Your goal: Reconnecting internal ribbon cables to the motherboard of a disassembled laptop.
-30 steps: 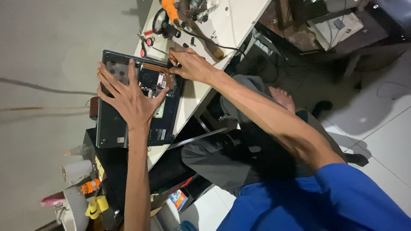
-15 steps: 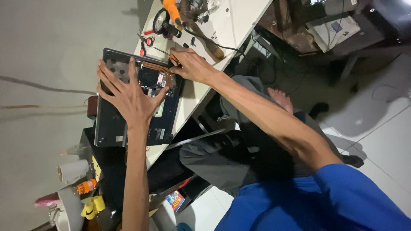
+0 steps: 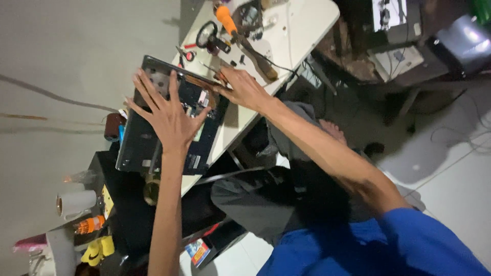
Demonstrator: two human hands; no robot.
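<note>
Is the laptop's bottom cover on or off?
Off. The laptop lies flat on the table with its insides showing under the left hand.

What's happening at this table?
A person in a blue shirt is working on an opened laptop lying on a white table. The left hand is spread flat on the laptop's exposed insides. The right hand rests at the laptop's edge, gripping something small I can't make out. An orange-handled tool and other small tools lie further along the table.
</note>
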